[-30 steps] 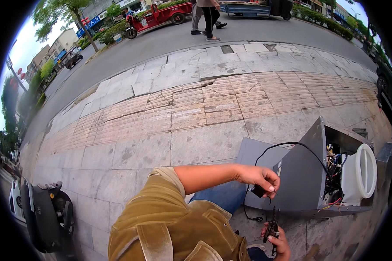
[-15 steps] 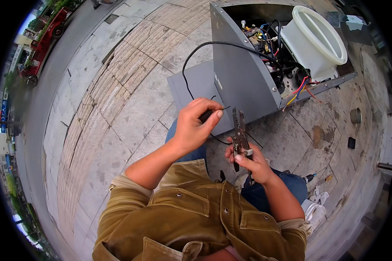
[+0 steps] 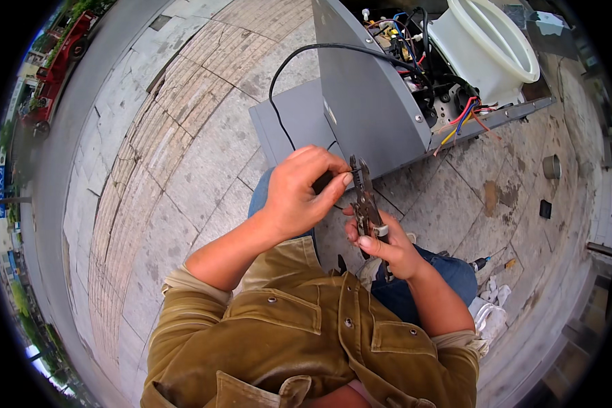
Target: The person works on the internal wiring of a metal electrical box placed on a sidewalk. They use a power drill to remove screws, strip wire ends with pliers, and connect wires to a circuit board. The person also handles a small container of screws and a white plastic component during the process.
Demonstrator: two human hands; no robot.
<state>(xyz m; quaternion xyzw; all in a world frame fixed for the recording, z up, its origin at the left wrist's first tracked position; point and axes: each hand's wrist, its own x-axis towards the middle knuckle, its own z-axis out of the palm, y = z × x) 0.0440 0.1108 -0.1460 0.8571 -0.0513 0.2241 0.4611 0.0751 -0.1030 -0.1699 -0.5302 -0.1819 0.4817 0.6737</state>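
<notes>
My left hand (image 3: 304, 187) pinches the end of a thin black cable (image 3: 277, 102), its thumb and forefinger pressed together. From there the cable loops up and over to a grey metal machine housing (image 3: 374, 102). Wrapped around the handles of worn wire strippers (image 3: 364, 197) are the fingers of my right hand (image 3: 387, 248). The tool's jaws point up, right beside my left fingertips, and the wire tip appears to lie at the jaws. Whether they close on the wire, I cannot tell.
Inside the housing are wiring (image 3: 398, 47) and a white plastic duct (image 3: 486, 54). Loose coloured wires (image 3: 466, 119) hang over its edge. A metal ring (image 3: 551, 166) and a small black piece (image 3: 545, 209) lie on the paving at right. A screwdriver (image 3: 481, 262) rests near my knee.
The wire strippers have come closer to my left hand, so their jaws now meet the wire tip. The whole view has shifted slightly, with the housing higher and further left.
</notes>
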